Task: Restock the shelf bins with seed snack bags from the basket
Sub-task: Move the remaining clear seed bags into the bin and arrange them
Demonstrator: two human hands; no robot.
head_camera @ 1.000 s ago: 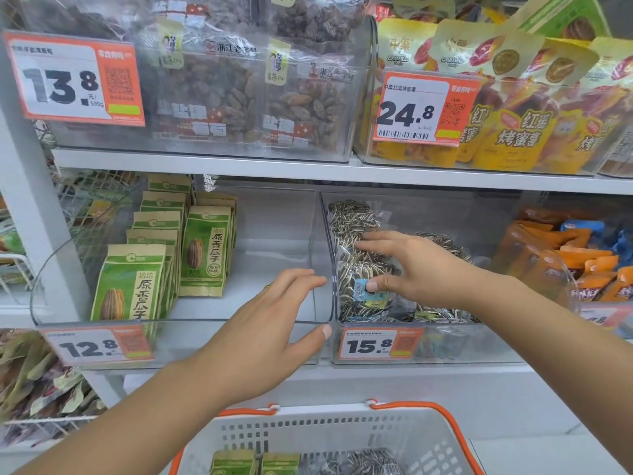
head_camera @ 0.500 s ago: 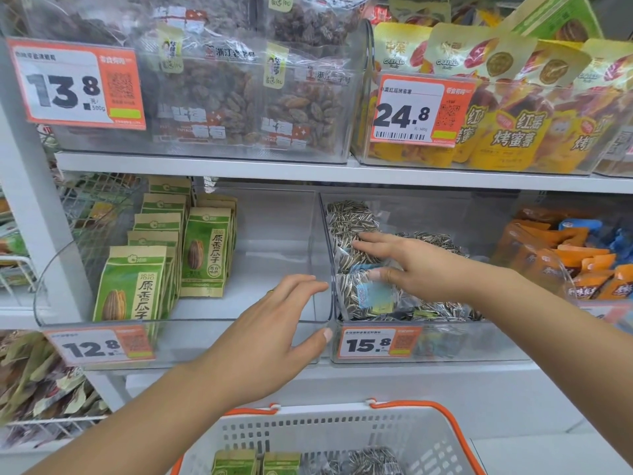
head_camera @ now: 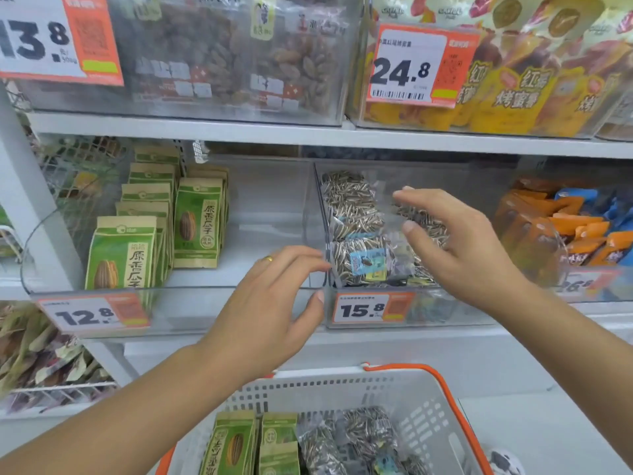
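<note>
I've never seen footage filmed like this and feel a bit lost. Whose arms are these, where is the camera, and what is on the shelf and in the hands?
There is no machine here: a person wears a wide-angle camera on the head, looking forward and down, so you see their own two bare arms. This is the only view.

The left hand reaches toward the wall between two clear bins, fingers relaxed, holding nothing. The right hand hovers open over the clear bags of striped seeds in the bin priced 15.8, gripping nothing.

The neighbouring bin priced 12.8 holds green seed bags standing upright. Below is a white basket with orange trim, holding more of both kinds.
</note>
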